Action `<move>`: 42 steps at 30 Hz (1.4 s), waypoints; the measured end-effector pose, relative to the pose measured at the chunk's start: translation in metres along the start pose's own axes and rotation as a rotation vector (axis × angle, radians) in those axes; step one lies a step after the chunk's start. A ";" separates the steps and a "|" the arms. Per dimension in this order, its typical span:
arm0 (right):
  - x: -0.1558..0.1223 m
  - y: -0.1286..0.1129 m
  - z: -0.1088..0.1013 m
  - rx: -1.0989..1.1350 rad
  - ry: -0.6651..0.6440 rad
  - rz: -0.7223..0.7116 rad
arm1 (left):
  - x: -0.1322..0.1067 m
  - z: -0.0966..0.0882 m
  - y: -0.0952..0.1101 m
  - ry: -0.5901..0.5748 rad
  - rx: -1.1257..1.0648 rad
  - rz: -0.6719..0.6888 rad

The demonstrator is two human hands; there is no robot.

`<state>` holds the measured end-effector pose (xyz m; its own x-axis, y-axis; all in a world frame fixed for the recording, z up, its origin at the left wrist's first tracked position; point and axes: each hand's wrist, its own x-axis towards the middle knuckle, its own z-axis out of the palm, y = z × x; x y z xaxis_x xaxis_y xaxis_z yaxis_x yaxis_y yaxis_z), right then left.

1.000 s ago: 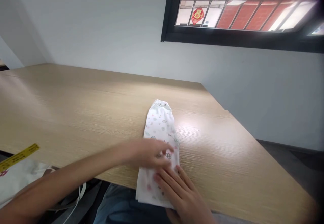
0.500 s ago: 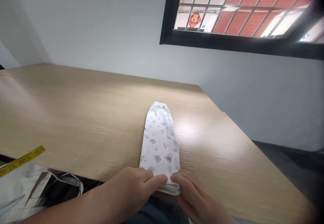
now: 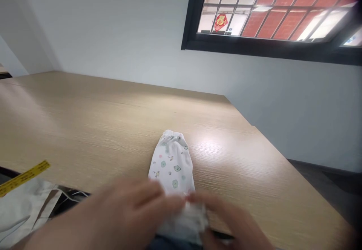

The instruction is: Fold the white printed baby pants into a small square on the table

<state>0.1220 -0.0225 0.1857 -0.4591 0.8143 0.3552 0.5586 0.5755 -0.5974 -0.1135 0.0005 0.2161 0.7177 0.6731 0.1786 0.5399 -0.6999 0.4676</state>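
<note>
A small white garment (image 3: 172, 163) with a printed pattern lies lengthwise on the tabletop (image 3: 85, 121), in the lower middle of the frame. Its gathered far end points toward the wall, and its near end reaches the tabletop's front edge. Both hands meet at that near end. The left hand (image 3: 127, 214) comes in from the lower left with its fingers stretched toward the cloth. The right hand (image 3: 234, 223) comes in from the lower right.

The cloth between their fingertips looks bunched and thicker, so the step in hand seems to be folding or rolling the near end up over the rest. To carry that fold further, both hands would need to move together so the edge stays square, with the far end lying flat on the wood.

Both hands are smeared by motion. They are touching the cloth, but I cannot tell whether they pinch the edge or only press on it, nor how far the fingers are curled. The bottom of the frame cuts off the wrists and the nearest bit of cloth. At the lower left, a yellow measuring tape (image 3: 24, 176) and some pale fabric (image 3: 19, 212) below the tabletop's edge are only partly in view.
</note>
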 end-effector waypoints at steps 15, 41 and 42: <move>0.114 0.143 0.006 -0.096 0.096 0.205 | 0.153 0.035 -0.135 0.206 -0.027 -0.029; 0.016 0.031 0.019 -0.197 -0.323 -0.365 | 0.153 0.032 -0.151 0.147 0.331 -0.004; 0.020 0.040 0.016 -0.196 -0.269 -0.388 | 0.142 0.031 -0.146 0.153 0.322 -0.008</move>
<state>0.1242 0.0155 0.1569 -0.8057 0.5040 0.3112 0.4188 0.8563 -0.3023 -0.0762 0.1908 0.1462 0.6516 0.6899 0.3153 0.6740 -0.7173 0.1766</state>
